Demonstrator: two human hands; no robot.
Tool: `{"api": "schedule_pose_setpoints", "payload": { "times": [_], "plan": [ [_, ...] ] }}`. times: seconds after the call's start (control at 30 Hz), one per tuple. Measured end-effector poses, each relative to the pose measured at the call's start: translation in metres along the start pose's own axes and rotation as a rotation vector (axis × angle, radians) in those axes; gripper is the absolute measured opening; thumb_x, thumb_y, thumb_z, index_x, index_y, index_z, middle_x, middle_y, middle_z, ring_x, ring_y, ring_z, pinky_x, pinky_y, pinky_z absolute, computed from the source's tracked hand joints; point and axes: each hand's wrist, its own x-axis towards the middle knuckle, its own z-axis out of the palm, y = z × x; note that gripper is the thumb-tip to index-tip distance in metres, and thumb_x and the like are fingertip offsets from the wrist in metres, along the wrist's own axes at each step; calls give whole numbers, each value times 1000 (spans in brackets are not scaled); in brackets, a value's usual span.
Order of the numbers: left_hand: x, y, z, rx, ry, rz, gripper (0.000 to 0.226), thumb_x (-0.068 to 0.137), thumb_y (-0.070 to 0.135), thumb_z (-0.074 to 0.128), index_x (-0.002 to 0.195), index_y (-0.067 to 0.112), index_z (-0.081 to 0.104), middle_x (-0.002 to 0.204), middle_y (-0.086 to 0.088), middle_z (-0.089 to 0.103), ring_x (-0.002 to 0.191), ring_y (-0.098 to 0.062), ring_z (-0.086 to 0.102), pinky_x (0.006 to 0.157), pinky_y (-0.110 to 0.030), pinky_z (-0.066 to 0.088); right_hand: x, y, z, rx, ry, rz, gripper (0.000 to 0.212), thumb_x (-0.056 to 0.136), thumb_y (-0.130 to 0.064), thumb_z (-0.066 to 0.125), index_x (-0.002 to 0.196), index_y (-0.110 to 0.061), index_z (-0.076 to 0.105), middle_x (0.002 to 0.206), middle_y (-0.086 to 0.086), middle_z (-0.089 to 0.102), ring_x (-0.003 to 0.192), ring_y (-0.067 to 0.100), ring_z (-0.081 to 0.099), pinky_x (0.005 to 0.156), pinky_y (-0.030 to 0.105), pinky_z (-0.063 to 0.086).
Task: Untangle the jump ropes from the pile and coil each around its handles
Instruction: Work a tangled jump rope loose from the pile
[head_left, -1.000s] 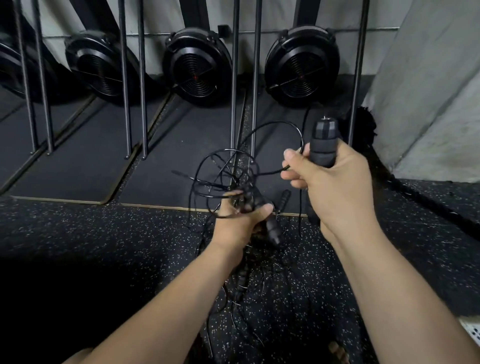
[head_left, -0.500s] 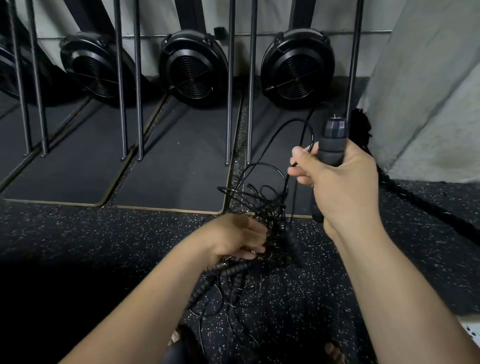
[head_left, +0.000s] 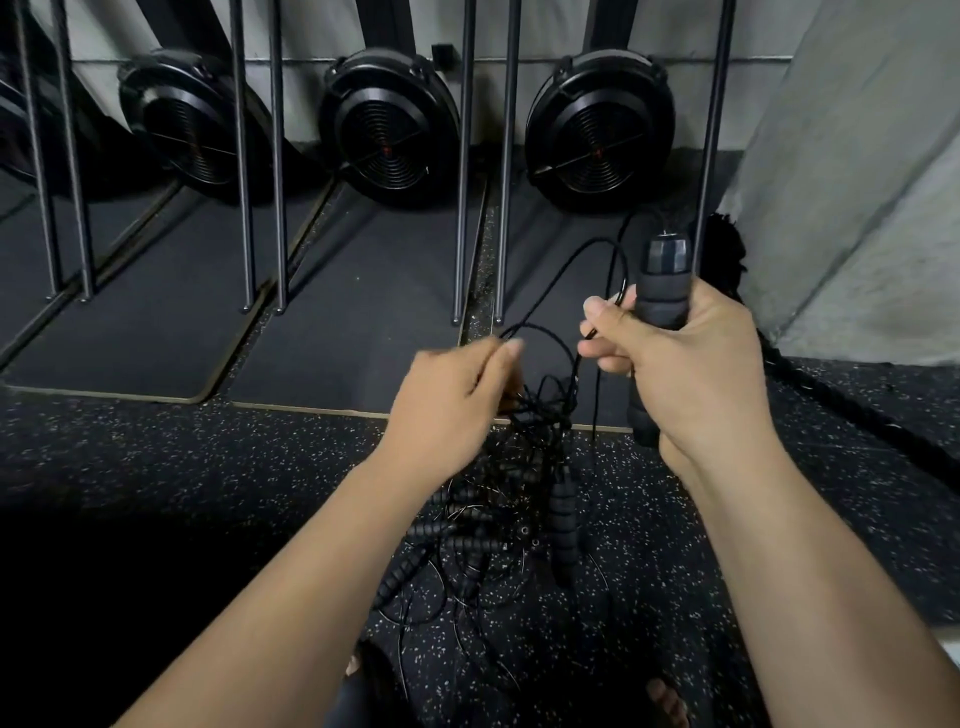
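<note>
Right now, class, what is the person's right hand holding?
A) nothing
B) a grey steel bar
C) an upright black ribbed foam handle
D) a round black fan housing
C: the right hand curls round the upright black ribbed foam handle; the left hand pinches the tangled thin black cord.

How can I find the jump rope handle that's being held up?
Look toward the grey wall on the right, then at the right hand raised before it. The black ribbed handle stands upright in that hand; the other handles lie or hang in the tangled pile below.
</note>
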Motion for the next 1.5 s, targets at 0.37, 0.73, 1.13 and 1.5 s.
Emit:
{"api": "schedule_pose_setpoints", "payload": {
  "times": [0.37,0.73,1.13,1.5],
  "plan": [
    [-10,-3,29,-194,-156,104,5,94,28,81,92,27,76,94,8,69,89,-13,67,85,-34,54,-7,-1,10,23,-87,16,16,94,-12,83,89,-14,68,84,8,80,73,21,80,64,31,61],
    [-15,-1,39,-318,-14,92,16,95,17,79,93,17,63,81,9,67,72,-12,61,69,-26,49,-13,-3,12,37,-121,55,14,93,-11,83,93,-11,68,83,7,80,73,21,80,61,24,59],
    [-12,-44,51,5,-260,-49,17,92,26,81,87,37,70,91,21,72,85,2,68,79,-32,59,-9,-27,-5,229,-20,-4,18,92,-13,83,100,-8,69,89,14,80,72,20,77,59,24,55],
    [-7,-32,39,11,-169,-110,14,94,31,81,84,35,72,82,14,75,76,-1,68,73,-24,54,6,-6,-10,300,-55,219,26,89,-28,86,106,-13,73,103,9,83,78,17,78,57,23,55]
  ]
}}
